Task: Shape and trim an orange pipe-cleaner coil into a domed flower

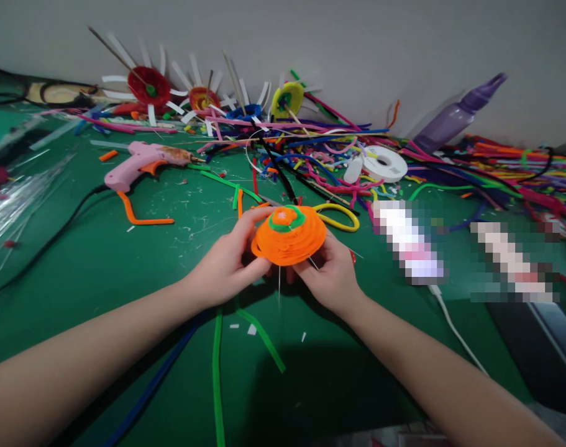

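Between both hands is a domed orange disc (289, 242) coiled from fuzzy pipe cleaner, with a green ring and a paler orange centre on top. My left hand (238, 251) grips its left edge, thumb at the near rim and fingers along the far side. On the right edge my right hand (329, 270) is closed, its fingers partly hidden beneath the disc. Thin pale strands stick out below the rim. Just behind the disc lies a yellow pipe cleaner loop (345, 217). Green pipe cleaners (219, 372) lie nearer me on the table.
A pink glue gun (143, 162) with a black cord lies at left. Several coiled discs with white strips, including a red one (148, 85), lean at the back. Loose pipe cleaners, a white spool (385, 164) and a purple bottle (455, 118) fill the back right.
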A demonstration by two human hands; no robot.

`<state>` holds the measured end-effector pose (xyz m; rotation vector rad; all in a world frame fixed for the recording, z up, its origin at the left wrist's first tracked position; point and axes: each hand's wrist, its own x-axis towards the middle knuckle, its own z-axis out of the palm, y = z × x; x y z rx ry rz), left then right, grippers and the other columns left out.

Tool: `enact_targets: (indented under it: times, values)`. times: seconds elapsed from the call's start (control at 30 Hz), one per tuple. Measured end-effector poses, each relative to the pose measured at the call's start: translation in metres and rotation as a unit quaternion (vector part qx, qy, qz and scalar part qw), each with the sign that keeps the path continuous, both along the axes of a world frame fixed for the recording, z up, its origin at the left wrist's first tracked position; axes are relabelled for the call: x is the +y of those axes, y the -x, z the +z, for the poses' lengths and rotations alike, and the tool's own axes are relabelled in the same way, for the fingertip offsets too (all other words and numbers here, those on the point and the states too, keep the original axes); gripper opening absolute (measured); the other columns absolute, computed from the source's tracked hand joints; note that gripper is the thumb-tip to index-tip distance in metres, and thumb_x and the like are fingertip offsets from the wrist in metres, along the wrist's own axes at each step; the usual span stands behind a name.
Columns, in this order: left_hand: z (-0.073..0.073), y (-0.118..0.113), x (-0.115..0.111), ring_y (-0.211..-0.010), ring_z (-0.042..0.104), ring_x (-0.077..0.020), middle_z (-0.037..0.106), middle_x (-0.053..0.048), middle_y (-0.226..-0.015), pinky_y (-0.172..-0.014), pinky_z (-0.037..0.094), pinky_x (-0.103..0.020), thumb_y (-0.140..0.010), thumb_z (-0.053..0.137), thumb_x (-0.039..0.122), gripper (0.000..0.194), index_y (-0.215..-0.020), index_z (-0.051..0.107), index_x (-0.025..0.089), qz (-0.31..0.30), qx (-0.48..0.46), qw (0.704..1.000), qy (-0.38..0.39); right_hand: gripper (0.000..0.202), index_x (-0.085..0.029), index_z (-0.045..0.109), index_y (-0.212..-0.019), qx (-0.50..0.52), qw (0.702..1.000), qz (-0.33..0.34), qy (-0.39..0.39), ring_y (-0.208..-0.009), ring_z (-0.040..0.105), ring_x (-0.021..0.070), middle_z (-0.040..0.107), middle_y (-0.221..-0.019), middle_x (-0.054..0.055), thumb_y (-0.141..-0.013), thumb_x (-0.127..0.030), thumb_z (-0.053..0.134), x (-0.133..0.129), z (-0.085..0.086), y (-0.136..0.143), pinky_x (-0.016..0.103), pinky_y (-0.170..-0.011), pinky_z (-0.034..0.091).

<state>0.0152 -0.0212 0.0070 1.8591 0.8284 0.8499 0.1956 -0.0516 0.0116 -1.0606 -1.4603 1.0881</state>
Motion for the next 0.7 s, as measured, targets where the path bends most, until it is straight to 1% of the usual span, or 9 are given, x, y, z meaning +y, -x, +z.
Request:
enact_targets:
  times: [0.17, 0.27, 0.37, 0.5, 0.57, 0.7]
  values:
    - [0.0037, -0.0001, -0.0019, -0.062, 0.065, -0.0123, 0.063, 0.002, -0.079, -0.054, 0.050, -0.021, -0.081, 0.051, 0.016, 0.053, -0.132, 0.037, 0.020, 0.004, 0.009, 1.000, 0.021, 0.016, -0.022, 0.056, -0.082, -0.017, 1.000, -0.008, -0.005, -0.049, 0.060, 0.0104, 0.059, -0.071, -0.002, -0.074, -0.016, 0.068, -0.0007, -0.0009, -0.0007, 0.025, -0.045, 0.052]
    - [0.0054, -0.0004, -0.0026, -0.065, 0.066, -0.0127, 0.064, 0.001, -0.080, -0.057, 0.051, -0.022, -0.081, 0.051, 0.016, 0.053, -0.132, 0.036, 0.019, 0.006, 0.007, 0.999, 0.036, 0.017, -0.022, 0.057, -0.084, -0.026, 0.999, -0.016, -0.022, -0.055, 0.061, 0.0113, 0.060, -0.077, 0.000, -0.072, -0.014, 0.067, -0.0014, -0.0016, -0.0002, 0.026, -0.048, 0.054]
    - [0.0065, -0.0006, -0.0027, -0.064, 0.065, -0.0123, 0.064, 0.002, -0.079, -0.058, 0.051, -0.021, -0.081, 0.051, 0.016, 0.053, -0.132, 0.036, 0.018, 0.010, 0.008, 0.999, 0.043, 0.019, -0.021, 0.059, -0.088, -0.046, 0.997, -0.034, -0.042, -0.059, 0.062, 0.0125, 0.061, -0.080, 0.002, -0.072, -0.017, 0.068, -0.0022, -0.0009, 0.0012, 0.027, -0.051, 0.056]
    - [0.0064, -0.0002, -0.0030, -0.063, 0.064, -0.0123, 0.063, 0.002, -0.077, -0.058, 0.051, -0.022, -0.081, 0.051, 0.017, 0.053, -0.132, 0.036, 0.018, 0.014, 0.013, 0.999, 0.043, 0.021, -0.021, 0.060, -0.089, -0.064, 0.995, -0.049, -0.066, -0.059, 0.060, 0.0120, 0.063, -0.079, 0.001, -0.071, -0.022, 0.070, -0.0025, 0.0012, 0.0025, 0.027, -0.053, 0.056]
    - [0.0057, 0.0000, -0.0030, -0.064, 0.064, -0.0123, 0.064, 0.002, -0.078, -0.058, 0.050, -0.022, -0.081, 0.051, 0.017, 0.053, -0.132, 0.037, 0.019, 0.012, 0.016, 0.999, 0.040, 0.020, -0.021, 0.061, -0.088, -0.059, 0.995, -0.048, -0.059, -0.057, 0.060, 0.0116, 0.064, -0.079, 0.001, -0.071, -0.024, 0.072, -0.0025, 0.0015, 0.0020, 0.026, -0.051, 0.055]
    - [0.0023, 0.0000, -0.0023, -0.065, 0.066, -0.0141, 0.065, 0.000, -0.081, -0.057, 0.051, -0.024, -0.080, 0.053, 0.017, 0.052, -0.130, 0.038, 0.020, 0.005, -0.008, 1.000, 0.022, 0.015, -0.021, 0.060, -0.078, -0.037, 0.998, -0.043, -0.028, -0.049, 0.060, 0.0115, 0.061, -0.068, -0.002, -0.074, -0.023, 0.074, -0.0031, 0.0002, -0.0004, 0.025, -0.046, 0.052]
